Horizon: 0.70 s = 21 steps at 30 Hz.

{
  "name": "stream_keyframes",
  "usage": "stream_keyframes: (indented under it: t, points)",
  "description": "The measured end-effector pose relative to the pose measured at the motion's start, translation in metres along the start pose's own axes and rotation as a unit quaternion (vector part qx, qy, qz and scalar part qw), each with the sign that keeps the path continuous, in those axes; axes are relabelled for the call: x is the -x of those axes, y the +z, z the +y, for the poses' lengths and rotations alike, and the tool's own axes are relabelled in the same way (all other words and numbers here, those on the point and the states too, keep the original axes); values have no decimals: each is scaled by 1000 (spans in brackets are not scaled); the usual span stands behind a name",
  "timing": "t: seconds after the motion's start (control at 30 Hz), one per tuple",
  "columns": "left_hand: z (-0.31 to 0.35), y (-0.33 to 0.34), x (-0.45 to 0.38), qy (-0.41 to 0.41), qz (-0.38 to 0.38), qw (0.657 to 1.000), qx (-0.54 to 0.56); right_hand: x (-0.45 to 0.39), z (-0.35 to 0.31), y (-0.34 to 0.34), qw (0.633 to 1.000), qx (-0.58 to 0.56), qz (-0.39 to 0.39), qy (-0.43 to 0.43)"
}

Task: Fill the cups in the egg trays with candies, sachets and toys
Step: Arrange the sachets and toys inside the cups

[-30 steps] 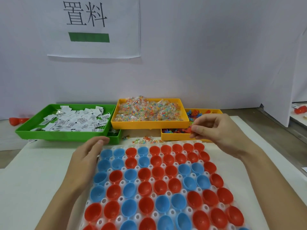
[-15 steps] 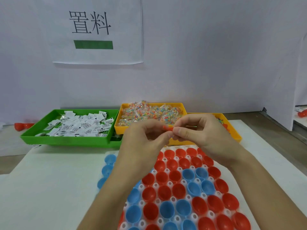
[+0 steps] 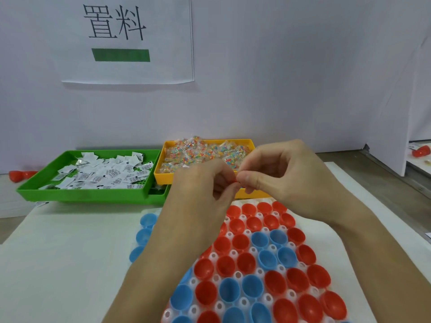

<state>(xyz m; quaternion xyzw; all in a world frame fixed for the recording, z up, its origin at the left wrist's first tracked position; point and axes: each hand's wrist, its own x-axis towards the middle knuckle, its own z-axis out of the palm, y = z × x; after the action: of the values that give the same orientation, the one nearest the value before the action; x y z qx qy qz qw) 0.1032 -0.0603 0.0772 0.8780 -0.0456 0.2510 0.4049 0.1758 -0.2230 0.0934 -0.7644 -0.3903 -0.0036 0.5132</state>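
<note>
White table (image 3: 70, 264): egg tray (image 3: 300, 266), green bin (image 3: 88, 195), yellow bin (image 3: 163, 178).

Both hands (image 3: 245, 183) pinch toy (image 3: 238, 181) (red) — above cups (image 3: 263, 262).

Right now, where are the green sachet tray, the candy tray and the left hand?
green sachet tray (image 3: 77, 194): head view, front wall.
candy tray (image 3: 164, 178): head view, front wall.
left hand (image 3: 200, 192): head view, back of the hand.

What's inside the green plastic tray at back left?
The green plastic tray holds a loose pile of small white printed paper sachets. Its floor beneath the pile is mostly covered, with green showing in gaps.
</note>
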Motion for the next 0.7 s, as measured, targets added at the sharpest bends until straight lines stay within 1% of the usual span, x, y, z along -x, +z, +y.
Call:
stream_keyframes:
  t: [0.1,0.23,0.3,0.4,0.5,0.6,0.7]
  points:
    - [1,2,0,4,-2,1000,-9,1,2,-2,1000,6,-8,19]
    - [1,5,0,-12,-30,999,-13,2,9,-13,997,39,-23,54]
    - [-2,2,0,-27,-38,999,-13,4,19,-28,992,77,-25,102]
    - [-8,-8,-2,-43,-43,998,-15,13,39,-53,969,147,-46,194]
    - [-12,-15,-4,-55,-49,997,-17,21,55,-65,948,177,-66,255]
    - [-13,-18,-4,-56,-54,997,-23,22,64,-63,943,163,-80,278]
    - [-14,-21,-4,-55,-58,996,-31,20,68,-58,942,159,-94,281]
